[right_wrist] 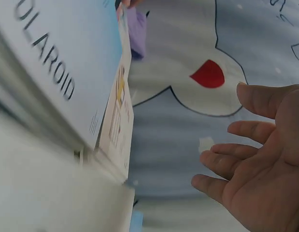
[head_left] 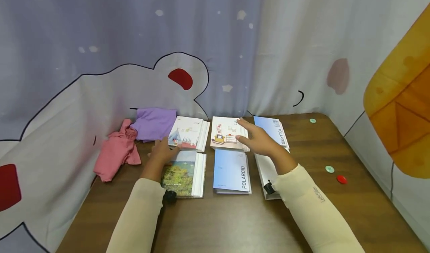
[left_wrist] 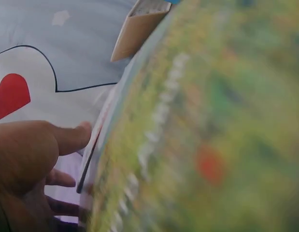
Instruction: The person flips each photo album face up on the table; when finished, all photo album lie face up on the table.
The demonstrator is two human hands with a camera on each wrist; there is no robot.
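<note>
1. The brown table [head_left: 352,208] fills the lower frame, backed by a cartoon-printed curtain [head_left: 100,40].
2. Six photo albums lie in two rows mid-frame. The right hand [head_left: 260,141], fingers spread and relaxed, hovers over the furniture-print album [head_left: 226,133] in the back row, holding nothing.
3. The left hand [head_left: 162,152] presses its fingers against the left edge of the tent-print album [head_left: 186,133], just above the landscape album [head_left: 179,174].
4. A pink cloth [head_left: 115,152] and a purple cloth [head_left: 154,123] sit at centre left.
5. Green and red buttons [head_left: 336,174] lie lower right.
</note>
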